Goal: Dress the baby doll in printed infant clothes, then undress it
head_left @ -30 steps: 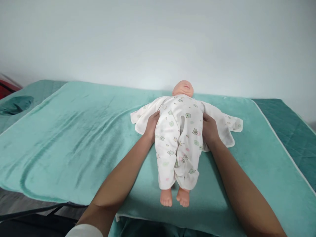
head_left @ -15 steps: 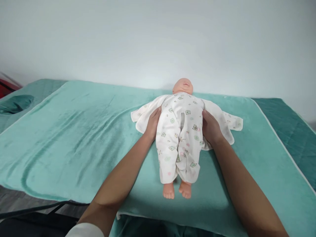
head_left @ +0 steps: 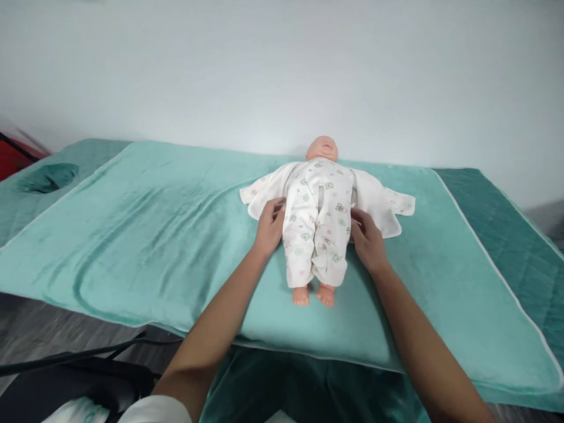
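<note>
A baby doll (head_left: pixel 323 148) lies on its back, head toward the wall and bare feet toward me. It wears white printed pants (head_left: pixel 299 235) pulled high over the body. A white baby shirt (head_left: pixel 374 200) spreads out under it, with sleeves stretched to both sides. My left hand (head_left: pixel 269 226) is at the left side of the pants, fingers bent and thumb apart. On the opposite side, my right hand (head_left: pixel 368 238) has its fingertips by the pants' edge, also with the thumb apart. Neither hand visibly grips the cloth.
A light green sheet (head_left: pixel 176 235) with some wrinkles covers the bed beneath the doll. Darker quilted cover (head_left: pixel 502 223) shows at the right end. At the far left is a face hole (head_left: pixel 50 177). A black chair (head_left: pixel 88 382) stands at the lower left, and the white wall (head_left: pixel 264 70) rises behind.
Both hands have slid down the doll's sides toward me, and their fingers have gone from lying flat to bent. The view has drawn back a little. The doll keeps its pose.
</note>
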